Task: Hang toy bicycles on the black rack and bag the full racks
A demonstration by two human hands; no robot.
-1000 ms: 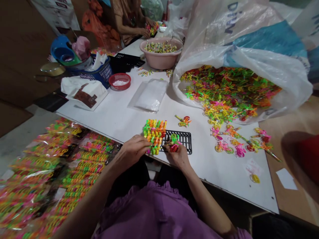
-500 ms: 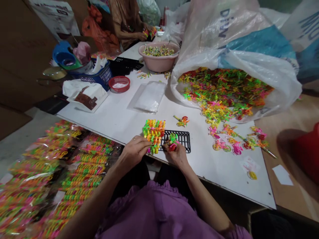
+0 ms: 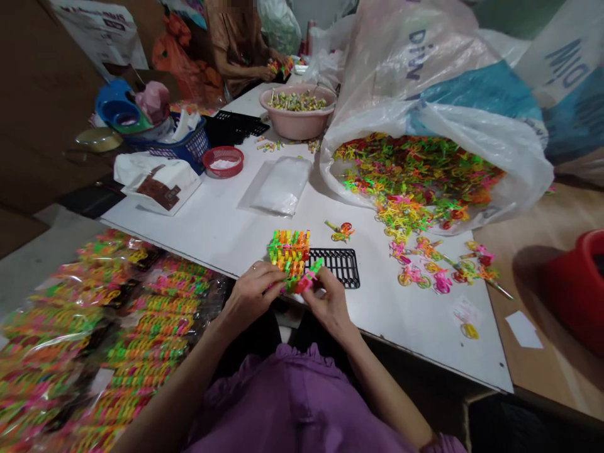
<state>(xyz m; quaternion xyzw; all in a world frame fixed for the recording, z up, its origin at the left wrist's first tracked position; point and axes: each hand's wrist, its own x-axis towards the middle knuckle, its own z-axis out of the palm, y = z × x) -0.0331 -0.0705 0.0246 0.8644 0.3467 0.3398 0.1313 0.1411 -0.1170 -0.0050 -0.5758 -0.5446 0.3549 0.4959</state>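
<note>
A black slotted plastic rack (image 3: 346, 267) lies at the table's near edge, its left part filled with rows of bright small plastic toys (image 3: 290, 245). My left hand (image 3: 255, 289) is closed at the near left corner of the rack, its fingertips against the lowest toys; the exact grip is partly hidden. My right hand (image 3: 329, 302) pinches a green and pink plastic toy (image 3: 310, 277) over the rack, beside the filled rows. Behind the rack lies one loose toy with a red wheel (image 3: 340, 230).
A large plastic sack (image 3: 509, 119) spills toys onto the right side of the table. Behind stand a pink basin (image 3: 297, 119), a red basket (image 3: 223, 161), clear bags (image 3: 278, 185) and a blue basket (image 3: 201, 141). Packed toys (image 3: 155, 321) cover the lower left. A co-worker (image 3: 236, 50) sits beyond.
My right hand has moved the toy left and towards me, from over the rack's open slots to the edge of the filled rows. My left hand stays by the rack.
</note>
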